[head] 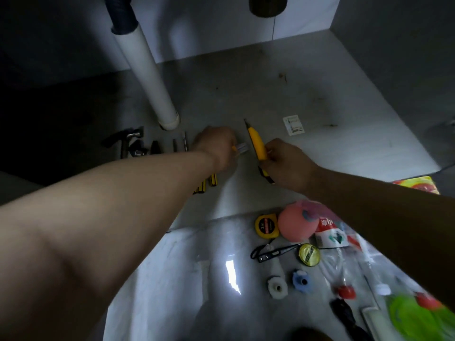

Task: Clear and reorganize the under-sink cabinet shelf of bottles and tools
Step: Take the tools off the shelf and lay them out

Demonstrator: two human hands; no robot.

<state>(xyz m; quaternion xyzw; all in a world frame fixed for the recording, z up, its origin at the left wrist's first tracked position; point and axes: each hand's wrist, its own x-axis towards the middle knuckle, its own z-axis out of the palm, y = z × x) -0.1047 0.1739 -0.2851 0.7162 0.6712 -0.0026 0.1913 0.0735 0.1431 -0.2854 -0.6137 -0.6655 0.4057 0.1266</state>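
On the grey cabinet shelf (307, 99), my right hand (288, 166) grips a yellow utility knife (257, 143) whose blade points toward the back. My left hand (216, 146) is closed around a small clear object (240, 148) just left of the knife. Two yellow-and-black tool handles (209, 182) stick out from under my left wrist. Left of them lie thin metal shafts (184, 142), a dark tool (155, 146) and a hammer (128, 140) in a row.
A white drain pipe (147, 77) comes down at the shelf's left. A paper label (293, 124) lies further back. On the floor in front sit a yellow tape measure (266, 225), a pink sponge (298, 223), plastic caps (301, 281) and bagged items (344, 262).
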